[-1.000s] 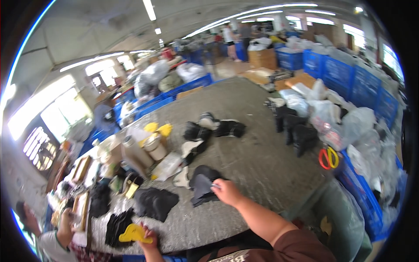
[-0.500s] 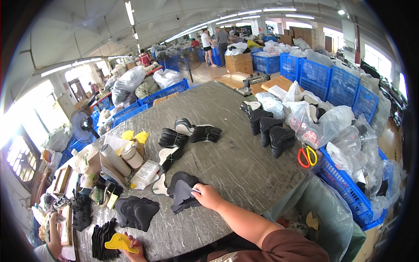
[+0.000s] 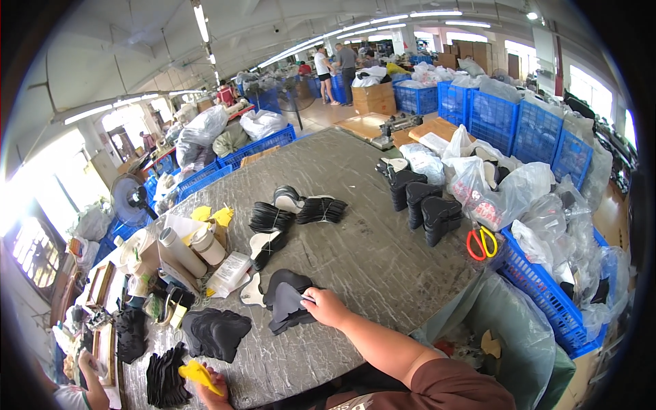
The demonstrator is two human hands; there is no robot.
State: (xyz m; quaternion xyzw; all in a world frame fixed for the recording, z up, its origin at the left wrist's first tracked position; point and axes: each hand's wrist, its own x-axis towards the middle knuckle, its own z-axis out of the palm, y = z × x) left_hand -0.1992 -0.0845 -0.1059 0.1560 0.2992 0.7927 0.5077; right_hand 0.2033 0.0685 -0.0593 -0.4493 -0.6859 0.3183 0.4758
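The view has swung since the earlier frame; the right hand (image 3: 326, 307) stays pressing the dark grey piece (image 3: 287, 305) flat on the counter (image 3: 369, 253), steadying it. The left hand (image 3: 212, 393) grasps a yellow scraper (image 3: 198, 376) near the edge.

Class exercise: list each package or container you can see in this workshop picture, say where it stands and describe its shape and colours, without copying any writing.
Small packet: flat whitish rectangle, table's left part.
Two canisters: pale cylinders, beside the packet.
Cardboard box: brown, floor beyond the table.
Plastic bags: clear, crumpled, table's right edge.
Crates: blue mesh, along the right wall.
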